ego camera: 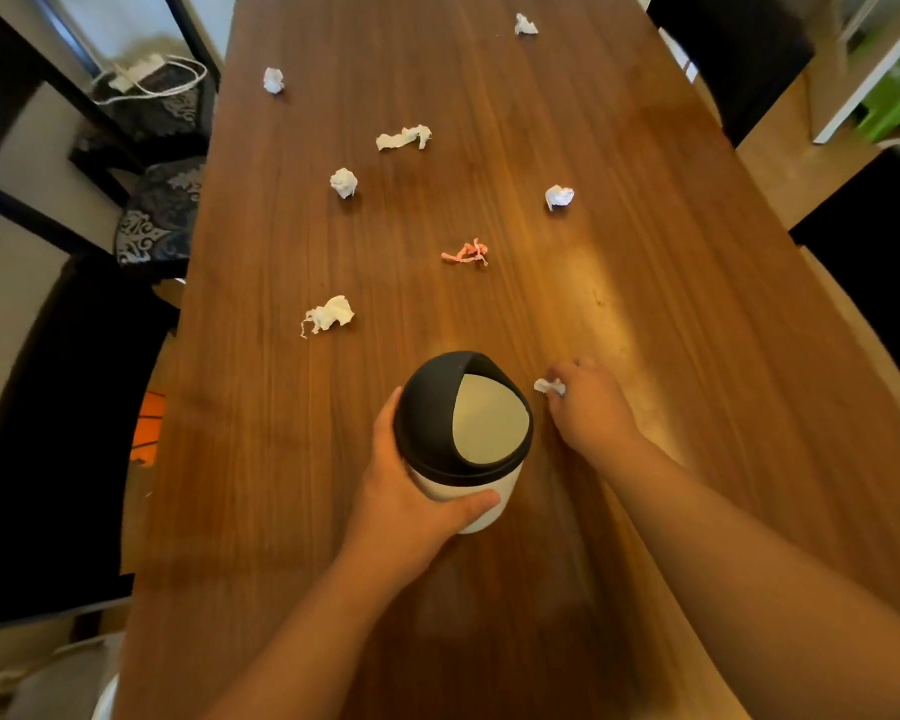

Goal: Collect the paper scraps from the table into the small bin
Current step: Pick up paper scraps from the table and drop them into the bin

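Long wooden table (645,314) running away from the camera, dark chairs (157,220) along the left edge, more dark seats on the right. Nearest on the left, a torn white scrap (329,314); farther back, a small white ball (273,80) and another crumpled ball (344,182). Left hand (411,491) wrapped around the small bin (463,444), thumb pressed across its white body, other fingers curled behind the black domed lid with its pale swing flap, bin near the table's front. Beyond it, a long white twist (404,138) and a pink scrap (466,252). Just right of the bin, right hand (591,405) low at the tabletop, fingertips pinched on a small white scrap (548,387). Farther right and back, a white wad (559,196) and a far white piece (525,25).
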`<state>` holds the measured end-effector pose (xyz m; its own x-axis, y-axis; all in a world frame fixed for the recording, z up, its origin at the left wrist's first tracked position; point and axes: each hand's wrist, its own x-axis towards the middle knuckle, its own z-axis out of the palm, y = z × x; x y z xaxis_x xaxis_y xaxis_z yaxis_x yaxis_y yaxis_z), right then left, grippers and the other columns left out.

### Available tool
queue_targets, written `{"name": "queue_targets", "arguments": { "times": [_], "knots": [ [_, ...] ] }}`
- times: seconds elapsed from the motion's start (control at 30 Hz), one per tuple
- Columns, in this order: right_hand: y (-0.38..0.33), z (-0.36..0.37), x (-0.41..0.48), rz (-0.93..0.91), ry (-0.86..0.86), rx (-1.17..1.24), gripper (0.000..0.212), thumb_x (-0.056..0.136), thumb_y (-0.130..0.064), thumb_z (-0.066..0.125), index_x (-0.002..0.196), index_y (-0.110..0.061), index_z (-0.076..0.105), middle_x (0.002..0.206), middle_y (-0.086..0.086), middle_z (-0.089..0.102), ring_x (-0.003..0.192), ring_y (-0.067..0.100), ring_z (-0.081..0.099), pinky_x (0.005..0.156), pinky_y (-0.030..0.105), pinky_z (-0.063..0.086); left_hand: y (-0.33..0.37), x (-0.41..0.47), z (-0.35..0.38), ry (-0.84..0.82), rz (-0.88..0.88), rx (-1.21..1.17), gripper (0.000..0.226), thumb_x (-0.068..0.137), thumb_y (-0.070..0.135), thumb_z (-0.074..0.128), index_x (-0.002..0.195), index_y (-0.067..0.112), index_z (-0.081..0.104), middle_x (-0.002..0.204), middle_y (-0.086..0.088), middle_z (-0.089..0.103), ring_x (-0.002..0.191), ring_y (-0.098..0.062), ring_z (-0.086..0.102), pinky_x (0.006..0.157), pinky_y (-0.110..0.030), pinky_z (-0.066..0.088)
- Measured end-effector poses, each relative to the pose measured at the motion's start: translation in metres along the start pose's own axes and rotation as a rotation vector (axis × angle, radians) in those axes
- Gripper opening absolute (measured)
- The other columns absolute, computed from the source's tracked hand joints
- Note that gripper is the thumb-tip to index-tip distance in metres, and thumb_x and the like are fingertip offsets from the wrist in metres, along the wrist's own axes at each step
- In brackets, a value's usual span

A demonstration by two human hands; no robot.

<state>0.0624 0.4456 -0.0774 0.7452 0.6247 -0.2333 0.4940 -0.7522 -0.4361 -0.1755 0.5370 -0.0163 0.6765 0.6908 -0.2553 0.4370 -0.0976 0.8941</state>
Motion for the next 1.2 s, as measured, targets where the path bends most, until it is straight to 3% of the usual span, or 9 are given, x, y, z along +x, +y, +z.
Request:
{"name": "queue_targets", "arguments": {
  "times": [0.17,0.33,0.6,0.73,0.83,0.9,1.0,1.1,1.2],
  "knots": [
    [0.007,0.001,-0.081,0.072,-0.057,0.083,0.012,0.093,-0.018,0.058,0.101,-0.017,0.066,0.095,0.004,0.060,0.078,0.017,0.052,0.054,0.024,0.031,-0.009,-0.043,-0.021,-0.068,-0.030,-0.013,0.136,0.033,0.081,0.089,0.148,0.067,0.016,0.136,0.044,0.042,0.132,0.007,0.045,0.105,-0.034,0.050],
    [-0.006,-0.009,-0.206,0.153,0.019,0.332,0.018,0.091,-0.024,0.068,0.079,-0.034,0.057,0.085,-0.004,0.061,0.069,0.003,0.053,0.052,0.018,0.035,-0.023,-0.100,-0.045,-0.148,0.008,-0.003,0.125,0.037,0.064,0.098,0.131,0.085,0.018,0.127,0.055,0.043,0.121,0.026,0.044,0.096,-0.020,0.047],
    [-0.067,-0.103,-0.385,0.148,0.598,0.586,0.012,0.085,-0.045,0.068,0.093,-0.037,0.069,0.085,-0.010,0.069,0.073,0.007,0.063,0.061,0.029,0.050,-0.054,-0.184,-0.083,-0.324,0.110,0.005,0.126,0.042,0.050,0.098,0.134,0.082,0.019,0.130,0.051,0.044,0.123,0.022,0.046,0.097,-0.023,0.048],
    [-0.086,-0.151,-0.452,0.195,0.961,0.686,0.050,0.078,-0.069,0.062,0.094,-0.022,0.058,0.094,-0.005,0.064,0.085,0.016,0.062,0.082,0.050,0.053,-0.057,-0.214,-0.091,-0.407,0.127,-0.012,0.125,0.042,0.046,0.100,0.135,0.081,0.024,0.134,0.042,0.049,0.128,0.005,0.053,0.098,-0.029,0.054],
    [-0.108,-0.154,-0.496,0.115,1.103,0.550,0.032,0.087,-0.057,0.062,0.099,-0.028,0.057,0.093,-0.009,0.062,0.085,0.009,0.063,0.078,0.034,0.055,-0.053,-0.231,-0.086,-0.458,0.188,-0.009,0.123,0.042,0.050,0.101,0.134,0.080,0.025,0.128,0.051,0.048,0.122,0.018,0.052,0.089,-0.015,0.054],
    [-0.132,-0.132,-0.512,0.007,1.045,0.507,0.010,0.090,-0.041,0.066,0.099,-0.039,0.060,0.090,-0.015,0.065,0.081,0.001,0.063,0.068,0.019,0.052,-0.044,-0.245,-0.077,-0.508,0.223,-0.008,0.123,0.041,0.058,0.101,0.137,0.077,0.026,0.130,0.049,0.049,0.121,0.019,0.052,0.089,-0.016,0.055],
    [-0.140,-0.092,-0.529,0.120,0.602,0.359,0.032,0.079,-0.046,0.066,0.110,-0.039,0.063,0.102,-0.021,0.063,0.095,-0.004,0.059,0.079,0.021,0.052,-0.032,-0.269,-0.053,-0.583,0.264,-0.010,0.127,0.041,0.061,0.100,0.145,0.067,0.028,0.141,0.033,0.053,0.130,0.003,0.055,0.098,-0.037,0.058],
    [-0.099,-0.078,-0.569,0.283,0.650,0.463,0.037,0.072,-0.055,0.069,0.106,-0.042,0.064,0.102,-0.023,0.064,0.096,-0.004,0.060,0.079,0.019,0.048,-0.022,-0.294,-0.026,-0.651,0.316,0.012,0.129,0.046,0.048,0.101,0.149,0.063,0.026,0.147,0.021,0.052,0.134,-0.009,0.055,0.102,-0.048,0.056],
    [-0.048,-0.062,-0.625,0.424,0.695,0.532,0.027,0.073,-0.056,0.069,0.097,-0.045,0.064,0.095,-0.023,0.068,0.090,-0.001,0.064,0.073,0.015,0.047,-0.017,-0.323,0.008,-0.749,0.358,0.025,0.123,0.048,0.040,0.100,0.143,0.070,0.028,0.139,0.030,0.055,0.128,0.000,0.058,0.098,-0.034,0.058]
  ]
}}
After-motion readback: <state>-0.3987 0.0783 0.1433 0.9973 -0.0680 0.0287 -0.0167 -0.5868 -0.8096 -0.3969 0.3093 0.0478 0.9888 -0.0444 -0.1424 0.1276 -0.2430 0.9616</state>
